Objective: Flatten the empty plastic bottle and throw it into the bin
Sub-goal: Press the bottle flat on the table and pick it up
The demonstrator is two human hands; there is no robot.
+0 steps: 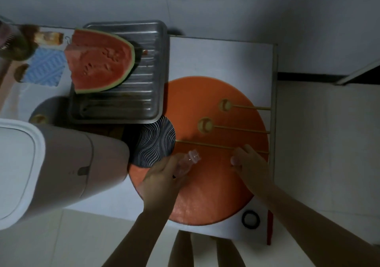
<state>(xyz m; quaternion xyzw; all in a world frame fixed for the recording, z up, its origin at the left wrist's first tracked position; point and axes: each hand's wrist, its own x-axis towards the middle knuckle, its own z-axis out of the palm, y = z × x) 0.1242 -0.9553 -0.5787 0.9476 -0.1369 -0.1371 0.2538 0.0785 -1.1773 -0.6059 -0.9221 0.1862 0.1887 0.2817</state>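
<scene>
Two bare forearms reach up from the bottom edge. Left hand [164, 176] grasps the clear plastic bottle [188, 162] at lower centre, its long axis pointing up-right, cap outward; right hand [249, 162] rests released beside it. Bin [61, 164] stands at left, nearer the grasping hand. No readable labels.

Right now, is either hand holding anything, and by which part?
The left hand grips the plastic bottle around its body, neck sticking out. The right hand holds nothing.
</scene>
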